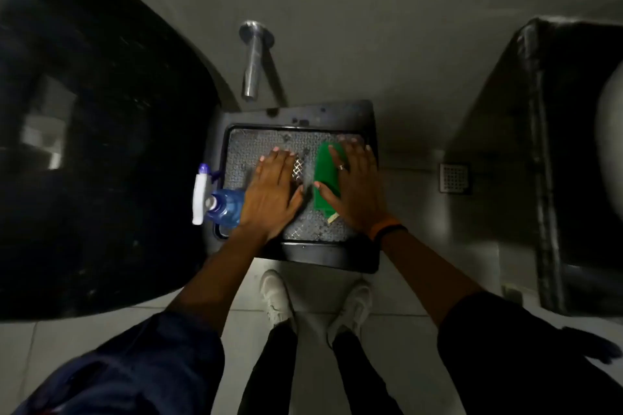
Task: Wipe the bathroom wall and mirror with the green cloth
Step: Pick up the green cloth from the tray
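Dim tiled bathroom; black tray on floor; left hand flat, fingers spread, empty; right hand flat, pressing green cloth.

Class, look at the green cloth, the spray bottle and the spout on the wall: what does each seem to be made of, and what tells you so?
Green cloth: soft matte fabric, probably microfibre; it lies flat under the right hand.
Spray bottle: clear blue plastic, glossy and see-through, with an opaque white plastic trigger head.
Spout: polished metal, likely steel or chrome; bright highlights run along it.

Both arms reached forward; the left hand and right hand lay palm-down over the tray, fingers spread flat.
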A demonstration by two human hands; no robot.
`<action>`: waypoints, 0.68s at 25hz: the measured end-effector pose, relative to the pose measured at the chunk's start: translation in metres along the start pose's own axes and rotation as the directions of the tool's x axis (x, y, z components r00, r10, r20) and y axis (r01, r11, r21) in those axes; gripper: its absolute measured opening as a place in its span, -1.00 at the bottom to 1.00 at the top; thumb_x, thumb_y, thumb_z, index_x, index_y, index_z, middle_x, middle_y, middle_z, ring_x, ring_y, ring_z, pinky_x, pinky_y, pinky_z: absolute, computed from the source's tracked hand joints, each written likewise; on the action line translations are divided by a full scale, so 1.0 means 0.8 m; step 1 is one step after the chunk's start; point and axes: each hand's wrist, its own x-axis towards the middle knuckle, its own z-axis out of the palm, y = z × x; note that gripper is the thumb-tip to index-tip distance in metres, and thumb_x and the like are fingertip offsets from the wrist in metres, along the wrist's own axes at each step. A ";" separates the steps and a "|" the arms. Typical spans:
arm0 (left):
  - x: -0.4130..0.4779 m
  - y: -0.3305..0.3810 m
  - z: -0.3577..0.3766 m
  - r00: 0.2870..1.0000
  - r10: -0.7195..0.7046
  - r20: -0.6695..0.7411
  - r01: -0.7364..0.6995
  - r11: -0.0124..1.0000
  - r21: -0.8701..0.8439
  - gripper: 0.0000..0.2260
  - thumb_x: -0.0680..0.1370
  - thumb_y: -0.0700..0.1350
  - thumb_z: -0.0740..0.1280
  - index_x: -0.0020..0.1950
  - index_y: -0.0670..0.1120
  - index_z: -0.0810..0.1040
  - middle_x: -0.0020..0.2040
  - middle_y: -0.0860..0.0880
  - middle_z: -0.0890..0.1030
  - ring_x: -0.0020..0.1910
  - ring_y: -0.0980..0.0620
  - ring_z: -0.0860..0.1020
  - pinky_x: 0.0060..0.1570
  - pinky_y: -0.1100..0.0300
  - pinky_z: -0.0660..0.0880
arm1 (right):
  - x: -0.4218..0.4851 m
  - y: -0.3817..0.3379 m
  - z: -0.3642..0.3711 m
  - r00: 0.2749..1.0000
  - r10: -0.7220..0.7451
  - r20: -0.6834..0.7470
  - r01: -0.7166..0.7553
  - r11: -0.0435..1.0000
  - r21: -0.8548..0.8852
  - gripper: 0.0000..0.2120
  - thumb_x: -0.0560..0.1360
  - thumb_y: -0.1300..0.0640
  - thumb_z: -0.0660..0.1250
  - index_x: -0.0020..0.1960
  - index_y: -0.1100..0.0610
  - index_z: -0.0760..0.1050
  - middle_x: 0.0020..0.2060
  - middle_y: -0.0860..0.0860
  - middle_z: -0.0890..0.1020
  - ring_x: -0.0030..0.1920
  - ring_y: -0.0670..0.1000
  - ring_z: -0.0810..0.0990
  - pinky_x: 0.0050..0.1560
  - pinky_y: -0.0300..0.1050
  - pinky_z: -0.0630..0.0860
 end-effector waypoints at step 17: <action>0.053 0.006 0.030 0.999 0.020 -0.033 -0.017 0.996 0.093 -0.33 0.63 0.17 -0.03 0.62 -0.22 0.21 0.65 -0.19 0.20 0.64 -0.17 0.13 0.63 -0.10 0.05 | 0.055 0.036 0.019 0.994 0.044 0.102 -0.048 0.998 0.034 -0.47 0.56 0.21 0.22 0.51 -0.03 0.35 0.34 0.11 0.45 0.36 0.23 0.39 0.32 0.15 0.35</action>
